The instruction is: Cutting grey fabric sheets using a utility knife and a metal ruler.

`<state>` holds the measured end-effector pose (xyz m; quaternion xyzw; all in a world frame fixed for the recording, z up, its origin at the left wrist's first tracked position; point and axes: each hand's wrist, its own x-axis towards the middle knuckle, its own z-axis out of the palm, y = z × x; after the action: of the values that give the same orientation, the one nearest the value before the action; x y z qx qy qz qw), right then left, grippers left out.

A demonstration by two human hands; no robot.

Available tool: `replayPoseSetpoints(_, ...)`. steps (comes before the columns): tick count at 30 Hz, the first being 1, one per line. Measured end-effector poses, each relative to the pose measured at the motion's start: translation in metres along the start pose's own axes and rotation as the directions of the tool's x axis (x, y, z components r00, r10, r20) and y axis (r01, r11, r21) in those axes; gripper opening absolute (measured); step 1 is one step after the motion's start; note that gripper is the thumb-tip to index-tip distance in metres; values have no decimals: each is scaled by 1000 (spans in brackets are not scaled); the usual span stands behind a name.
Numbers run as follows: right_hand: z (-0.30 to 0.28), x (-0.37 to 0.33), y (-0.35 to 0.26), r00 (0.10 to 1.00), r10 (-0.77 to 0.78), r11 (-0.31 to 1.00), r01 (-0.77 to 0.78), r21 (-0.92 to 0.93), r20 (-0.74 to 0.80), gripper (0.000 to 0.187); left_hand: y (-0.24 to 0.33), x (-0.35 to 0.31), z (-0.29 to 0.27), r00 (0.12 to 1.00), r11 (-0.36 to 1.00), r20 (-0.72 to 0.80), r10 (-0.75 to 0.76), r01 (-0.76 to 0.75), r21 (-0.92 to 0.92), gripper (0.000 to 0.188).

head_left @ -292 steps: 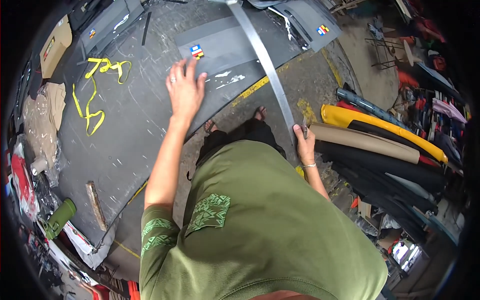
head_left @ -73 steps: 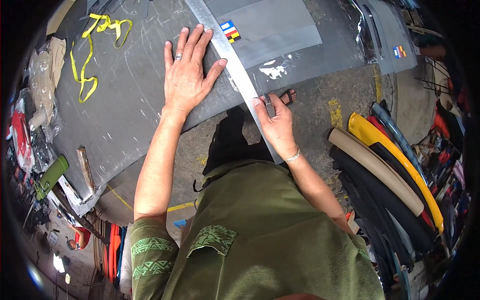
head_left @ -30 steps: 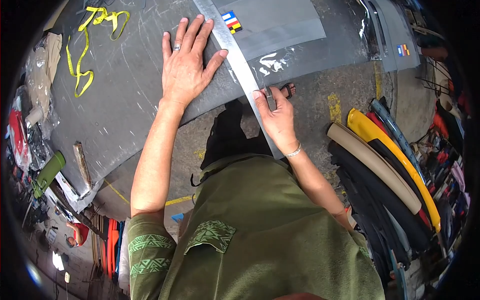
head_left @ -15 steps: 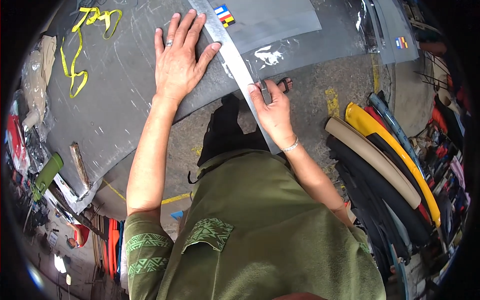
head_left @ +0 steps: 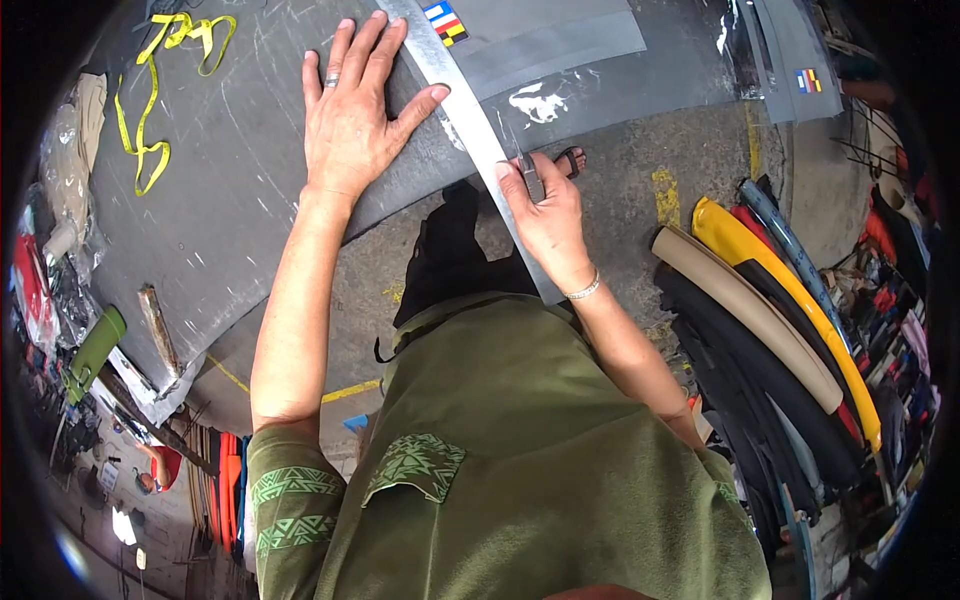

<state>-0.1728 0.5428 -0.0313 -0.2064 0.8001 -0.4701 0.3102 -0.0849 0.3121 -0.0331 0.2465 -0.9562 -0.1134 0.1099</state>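
My left hand [head_left: 352, 130] lies flat on the dark grey tabletop [head_left: 235, 160], fingers spread, a ring on one finger. Its thumb reaches to the edge of a long metal ruler [head_left: 465, 115], which runs from the top of the view over the table's near edge toward my waist. My right hand [head_left: 553, 228] is closed at the near part of the ruler, thumb on the metal. A grey utility knife [head_left: 533, 183] is held in it, its tip pointing away from me. Right of the ruler lies a grey sheet [head_left: 560, 50] with a coloured flag patch [head_left: 446, 25].
A yellow tape measure [head_left: 150, 110] lies loosely curled at the table's left. Another grey piece with a patch [head_left: 780, 60] hangs at the far right corner. Rolls of material, including a yellow one [head_left: 770, 275] and a beige one [head_left: 750, 310], lean at the right.
Both hands and the ruler keep nearly the same places. The view has shifted slightly, and a paler band now shows along the near edge of the grey sheet.
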Motion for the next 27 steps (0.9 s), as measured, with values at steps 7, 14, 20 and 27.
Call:
replayPoseSetpoints(7, 0, 0, 2, 1000, 25, 1000, -25, -13, 7, 34, 0, 0, 0, 1000, 1000, -5, 26, -26, 17, 82)
replayPoseSetpoints(14, 1, 0, 1, 999, 33, 999, -33, 3, 17, 34, 0, -1, -2, 999, 999, -15, 30, -30, 13, 81)
replayPoseSetpoints(20, -1, 1, 2, 1000, -20, 999, 20, -37, -3, 34, 24, 16, -34, 942, 980, 292, -167, 190, -53, 102)
replayPoseSetpoints(27, -1, 2, -3, 1000, -17, 998, 17, -55, -4, 33, 18, 13, -19, 967, 993, 227, -117, 120, 2, 99)
